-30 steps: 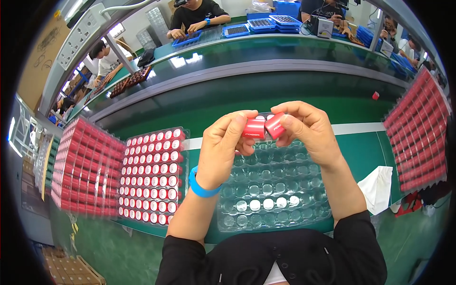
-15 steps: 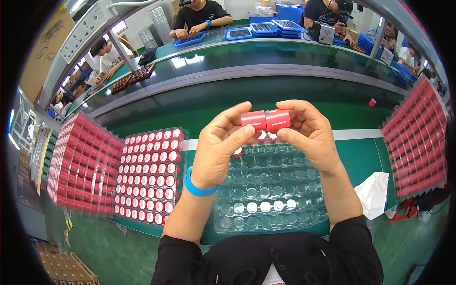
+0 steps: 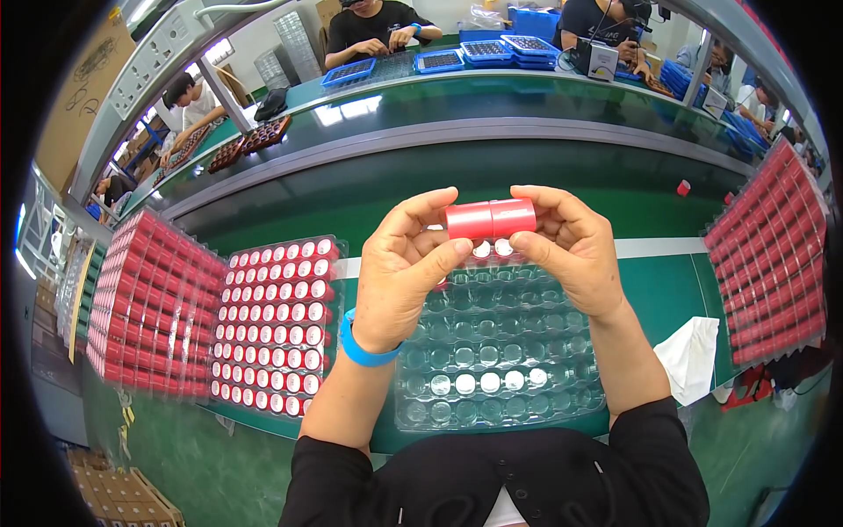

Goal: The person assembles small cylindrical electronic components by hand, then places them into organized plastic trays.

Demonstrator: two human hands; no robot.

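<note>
Two short red cylinders lie end to end, level, between my hands above the bench. My left hand [image 3: 395, 277] pinches the left red cylinder [image 3: 468, 220] with thumb and fingers. The fingers of my right hand [image 3: 575, 255] close on the right red cylinder [image 3: 514, 216]. Their ends meet, with a thin seam between them. Beneath my hands lies a clear plastic tray [image 3: 500, 329] of round pockets, mostly unfilled. A few white-ended red cylinders [image 3: 503, 249] stand in its far row, partly hidden by my hands.
To the left stand a tray of white-topped red cylinders [image 3: 272, 334] and a tall stack of filled trays [image 3: 154, 307]. Another filled stack [image 3: 773, 263] rises at right, near a white cloth [image 3: 692, 360]. Beyond, a small red piece [image 3: 683, 188] sits on the green surface; co-workers sit across.
Both cylinders have rolled in my fingers, so their white print has turned upward and mostly out of sight. My hands have hardly shifted. Across the line, a co-worker's hands have moved right, off a blue tray.
</note>
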